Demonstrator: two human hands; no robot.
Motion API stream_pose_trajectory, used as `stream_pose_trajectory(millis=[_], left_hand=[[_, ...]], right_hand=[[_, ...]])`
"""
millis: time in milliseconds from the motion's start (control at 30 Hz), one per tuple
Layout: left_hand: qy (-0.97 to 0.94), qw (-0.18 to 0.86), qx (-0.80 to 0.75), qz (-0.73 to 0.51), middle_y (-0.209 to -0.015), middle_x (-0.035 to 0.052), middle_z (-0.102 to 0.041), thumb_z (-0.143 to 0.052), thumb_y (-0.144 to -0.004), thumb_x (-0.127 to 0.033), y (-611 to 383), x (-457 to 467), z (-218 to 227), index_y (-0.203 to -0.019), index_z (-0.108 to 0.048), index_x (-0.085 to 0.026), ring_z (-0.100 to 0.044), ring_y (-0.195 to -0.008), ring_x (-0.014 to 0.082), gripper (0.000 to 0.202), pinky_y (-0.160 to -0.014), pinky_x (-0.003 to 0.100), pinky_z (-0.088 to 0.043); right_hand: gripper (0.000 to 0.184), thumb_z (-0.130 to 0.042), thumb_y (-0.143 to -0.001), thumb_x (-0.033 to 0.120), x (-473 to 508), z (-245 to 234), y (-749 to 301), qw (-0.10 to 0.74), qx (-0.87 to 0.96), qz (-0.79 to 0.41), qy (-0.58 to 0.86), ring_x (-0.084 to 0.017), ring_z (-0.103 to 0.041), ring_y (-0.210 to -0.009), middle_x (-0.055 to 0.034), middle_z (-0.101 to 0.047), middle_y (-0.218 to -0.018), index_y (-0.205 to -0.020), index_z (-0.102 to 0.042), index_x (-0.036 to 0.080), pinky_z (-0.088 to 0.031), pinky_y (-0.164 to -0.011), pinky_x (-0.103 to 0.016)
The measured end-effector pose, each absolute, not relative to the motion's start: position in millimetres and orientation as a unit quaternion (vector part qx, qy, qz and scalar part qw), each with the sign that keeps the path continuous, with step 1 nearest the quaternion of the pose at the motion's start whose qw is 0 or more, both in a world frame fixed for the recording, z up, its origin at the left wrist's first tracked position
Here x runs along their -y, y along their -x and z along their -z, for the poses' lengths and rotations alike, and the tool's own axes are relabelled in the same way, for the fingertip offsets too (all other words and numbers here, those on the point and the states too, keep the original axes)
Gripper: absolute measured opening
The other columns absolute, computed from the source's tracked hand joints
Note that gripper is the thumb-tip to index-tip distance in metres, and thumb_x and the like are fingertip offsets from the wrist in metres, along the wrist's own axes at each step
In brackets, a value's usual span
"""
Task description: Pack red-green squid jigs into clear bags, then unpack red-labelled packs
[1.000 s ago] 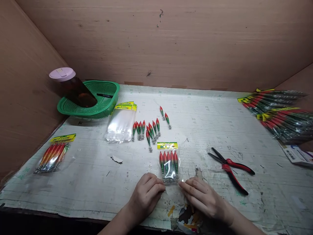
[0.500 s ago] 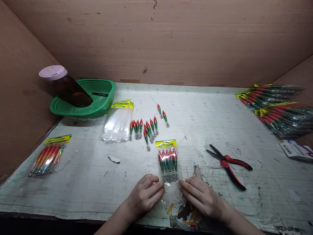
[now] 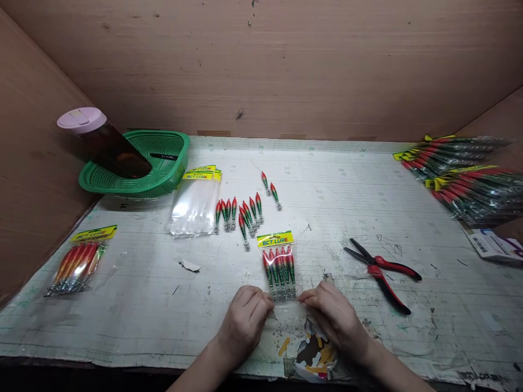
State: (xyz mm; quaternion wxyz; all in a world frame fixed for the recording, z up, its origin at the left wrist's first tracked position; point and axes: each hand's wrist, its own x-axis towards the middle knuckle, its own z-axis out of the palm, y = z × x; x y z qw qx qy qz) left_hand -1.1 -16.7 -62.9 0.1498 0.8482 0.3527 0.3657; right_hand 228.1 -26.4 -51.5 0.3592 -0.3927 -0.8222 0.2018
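Orange-red lures (image 3: 77,262) in plastic lie at the left of the pale surface (image 3: 322,234), with a green basket (image 3: 165,187) holding a tilted, pink-lidded bottle (image 3: 116,149) beyond them, then flat clear bags (image 3: 195,207) and loose red-and-green lures (image 3: 247,211). Near the centre, the left hand (image 3: 246,320) has its fingers closed on the near left corner of the filled lure bag (image 3: 278,267), and the right hand (image 3: 335,320) pinches its near right corner between the fingers. Farther right sit spread pliers (image 3: 378,267) and, at the far right, heaped filled packets (image 3: 478,190).
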Motion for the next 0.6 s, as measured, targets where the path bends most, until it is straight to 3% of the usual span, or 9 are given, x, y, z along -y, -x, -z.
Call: stream_pose_trajectory(millis=[133,300,600], left_hand=[[-0.801,0.176,-0.443,-0.363,-0.072,0.0022,-0.062,-0.044,-0.086,-0.002,-9,22,64,-0.082,-0.051,-0.018,-0.053,-0.066,0.0154,0.019,-0.062,0.026,-0.044],[-0.744,0.181,-0.545,-0.340,-0.066,0.0004,-0.057,-0.043,-0.090,-0.009,-23,29,65,-0.078,-0.049,-0.020,-0.052,-0.059,0.0148,0.017,-0.055,0.024,-0.041],[-0.694,0.201,-0.636,-0.270,-0.062,-0.0002,-0.058,-0.041,-0.090,-0.017,-33,28,60,-0.076,-0.045,-0.023,-0.056,-0.055,0.0175,0.016,-0.053,0.026,-0.036]], right_hand=[[0.015,-0.044,-0.093,0.013,31,57,-219,0.363,0.753,-0.246,0.491,-0.016,-0.055,-0.070,-0.0027,-0.062,-0.075,-0.087,-0.055,0.020,-0.044,-0.063,-0.030],[0.018,-0.045,-0.095,0.020,34,63,-204,0.372,0.679,-0.218,0.594,-0.017,-0.049,-0.068,-0.0008,-0.054,-0.069,-0.077,-0.050,0.021,-0.040,-0.062,-0.031],[0.024,-0.045,-0.095,0.029,31,68,-185,0.364,0.624,-0.157,0.673,-0.018,-0.047,-0.067,-0.0011,-0.053,-0.069,-0.072,-0.046,0.023,-0.036,-0.064,-0.032]])
